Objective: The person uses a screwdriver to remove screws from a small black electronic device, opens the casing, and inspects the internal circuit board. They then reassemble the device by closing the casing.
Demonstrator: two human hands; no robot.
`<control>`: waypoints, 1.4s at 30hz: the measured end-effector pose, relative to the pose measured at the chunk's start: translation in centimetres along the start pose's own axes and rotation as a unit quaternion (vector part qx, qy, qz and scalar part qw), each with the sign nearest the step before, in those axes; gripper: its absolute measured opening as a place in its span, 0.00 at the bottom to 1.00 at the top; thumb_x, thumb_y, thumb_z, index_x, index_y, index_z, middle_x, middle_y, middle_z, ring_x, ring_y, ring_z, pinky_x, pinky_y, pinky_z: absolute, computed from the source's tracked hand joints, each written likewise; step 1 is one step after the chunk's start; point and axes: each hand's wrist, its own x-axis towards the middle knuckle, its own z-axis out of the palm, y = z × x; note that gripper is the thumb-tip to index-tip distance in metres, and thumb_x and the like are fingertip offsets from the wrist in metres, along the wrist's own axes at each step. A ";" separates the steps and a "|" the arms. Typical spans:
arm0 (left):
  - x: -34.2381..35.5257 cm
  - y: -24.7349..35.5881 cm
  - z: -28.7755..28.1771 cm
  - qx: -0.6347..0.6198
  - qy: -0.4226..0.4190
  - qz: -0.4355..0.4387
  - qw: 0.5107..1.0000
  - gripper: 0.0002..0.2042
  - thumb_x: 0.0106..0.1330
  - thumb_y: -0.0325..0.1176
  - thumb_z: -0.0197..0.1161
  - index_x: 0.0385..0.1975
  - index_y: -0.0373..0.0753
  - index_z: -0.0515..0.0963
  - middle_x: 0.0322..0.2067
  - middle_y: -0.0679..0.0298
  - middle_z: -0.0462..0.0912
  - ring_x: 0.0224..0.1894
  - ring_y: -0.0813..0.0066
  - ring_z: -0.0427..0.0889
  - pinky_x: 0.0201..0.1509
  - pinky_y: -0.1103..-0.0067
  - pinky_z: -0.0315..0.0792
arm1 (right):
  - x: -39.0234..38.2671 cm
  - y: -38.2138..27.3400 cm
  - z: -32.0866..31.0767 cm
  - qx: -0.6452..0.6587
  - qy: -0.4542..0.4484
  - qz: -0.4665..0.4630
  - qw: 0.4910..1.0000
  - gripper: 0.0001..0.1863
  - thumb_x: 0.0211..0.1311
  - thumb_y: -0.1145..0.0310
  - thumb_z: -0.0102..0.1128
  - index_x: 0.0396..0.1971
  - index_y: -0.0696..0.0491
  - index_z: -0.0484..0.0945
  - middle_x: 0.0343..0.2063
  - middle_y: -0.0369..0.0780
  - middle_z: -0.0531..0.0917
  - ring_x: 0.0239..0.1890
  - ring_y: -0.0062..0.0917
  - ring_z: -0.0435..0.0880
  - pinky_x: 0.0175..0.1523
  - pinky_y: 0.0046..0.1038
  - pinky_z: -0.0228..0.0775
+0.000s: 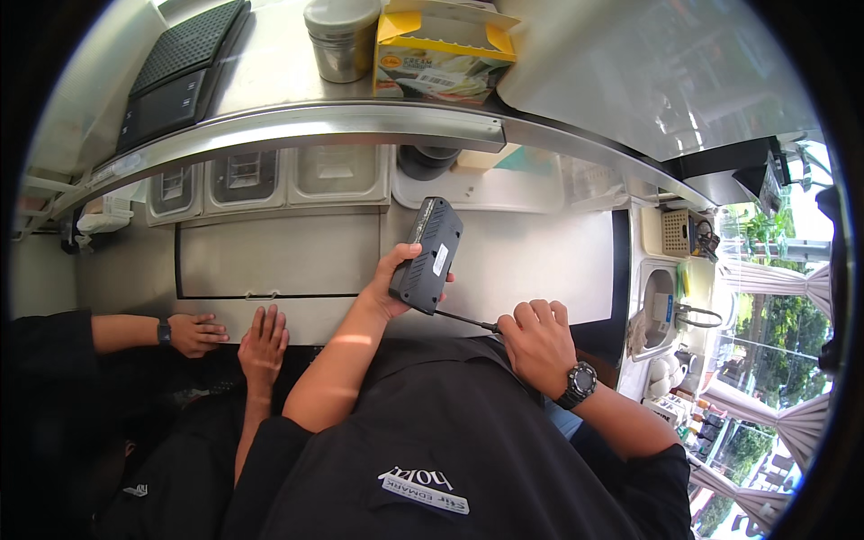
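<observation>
My left hand (pixel 394 277) is closed around a flat black electronic device (pixel 430 256) and holds it tilted above the steel counter (pixel 522 261). The broad face turned up carries a white label and small dark recesses. From its lower corner a thin black cord or rod (pixel 465 319) runs to the right; I cannot tell which. My right hand (pixel 540 345) grips the thicker far end of it, close in front of my body. The fingers hide most of that end.
At left, another person's hands (pixel 264 335) rest on the counter's front edge. Lidded containers (pixel 335 174) and a white tray (pixel 504 196) line its back. A shelf (pixel 297 128) above bears a black scale (pixel 189 67), canister (pixel 340 40) and yellow box (pixel 445 58). A sink (pixel 660 306) stands right.
</observation>
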 end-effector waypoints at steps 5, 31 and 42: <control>0.2 0.0 0.0 -0.001 -0.013 -0.008 1.000 0.34 0.63 0.50 0.68 0.61 0.27 0.75 0.46 0.49 0.85 0.49 0.48 0.89 0.43 0.55 0.89 | -0.2 -0.6 0.2 0.151 -0.115 0.148 0.971 0.11 0.66 0.62 0.67 0.37 0.52 0.77 0.33 0.41 0.78 0.32 0.37 0.80 0.43 0.40 0.70; -0.2 0.0 0.1 -0.017 -0.008 0.005 1.000 0.35 0.63 0.52 0.67 0.62 0.30 0.75 0.47 0.48 0.85 0.52 0.47 0.88 0.45 0.52 0.88 | 0.2 0.8 -0.3 0.036 0.016 -0.015 0.999 0.08 0.62 0.67 0.66 0.38 0.52 0.77 0.35 0.43 0.77 0.29 0.40 0.82 0.35 0.43 0.75; 0.1 0.0 0.2 -0.005 -0.018 0.003 1.000 0.34 0.63 0.51 0.67 0.62 0.29 0.74 0.46 0.48 0.85 0.52 0.46 0.88 0.46 0.53 0.88 | -0.2 0.1 0.3 0.122 -0.046 0.080 0.988 0.08 0.59 0.67 0.68 0.33 0.52 0.78 0.35 0.42 0.78 0.31 0.41 0.83 0.38 0.45 0.77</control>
